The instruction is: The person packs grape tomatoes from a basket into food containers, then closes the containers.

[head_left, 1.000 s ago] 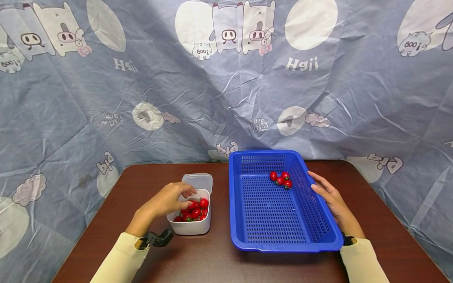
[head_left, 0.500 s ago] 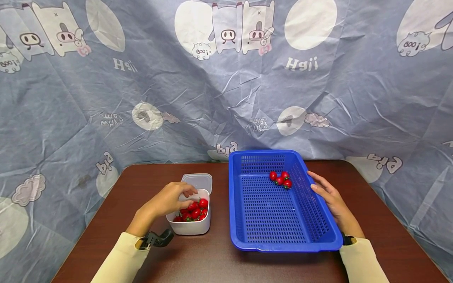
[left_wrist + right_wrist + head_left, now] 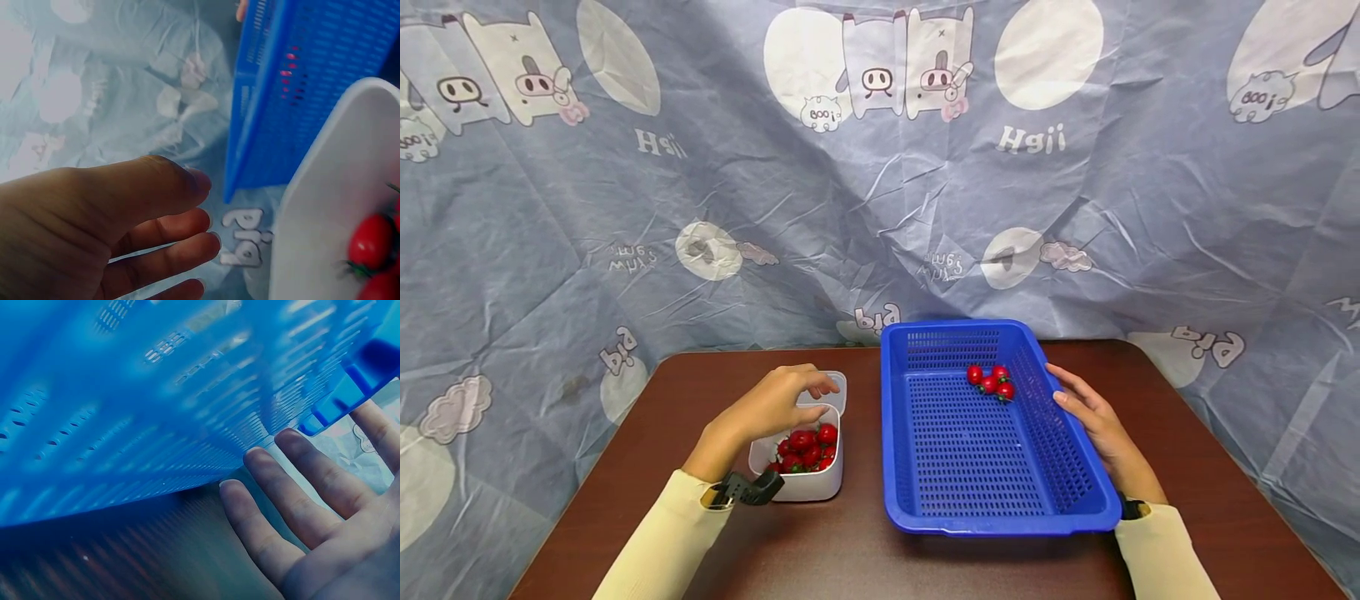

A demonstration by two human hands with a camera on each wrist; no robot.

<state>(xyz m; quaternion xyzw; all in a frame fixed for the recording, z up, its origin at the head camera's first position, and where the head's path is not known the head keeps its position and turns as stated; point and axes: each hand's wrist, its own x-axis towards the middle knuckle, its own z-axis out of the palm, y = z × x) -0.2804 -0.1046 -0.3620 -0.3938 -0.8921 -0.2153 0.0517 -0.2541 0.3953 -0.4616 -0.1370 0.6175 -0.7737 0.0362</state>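
My left hand (image 3: 782,404) hovers over the white container (image 3: 808,487), its thumb and fingers apart and gently bent. Nothing lies between them, as the left wrist view also shows. Inside the container are several cherry tomatoes (image 3: 802,439) with green stems; my hand hides part of the far rim. On the right, my right hand (image 3: 1099,421) touches the outer side of the blue basket (image 3: 958,525) near its rim. Its fingers (image 3: 290,515) stretch out nearly straight against that side in the right wrist view. Several more tomatoes (image 3: 989,384) sit together at the basket's far right.
Behind the container lies a clear lid (image 3: 835,385), partly covered by my left hand. Both vessels stand on a dark brown table (image 3: 865,550). A grey-blue printed cloth (image 3: 820,283) hangs along the table's back edge.
My left hand has risen from the container and shifted slightly right and away from me, still without a tomato. My right hand stays at the basket; the head view has shifted a little.
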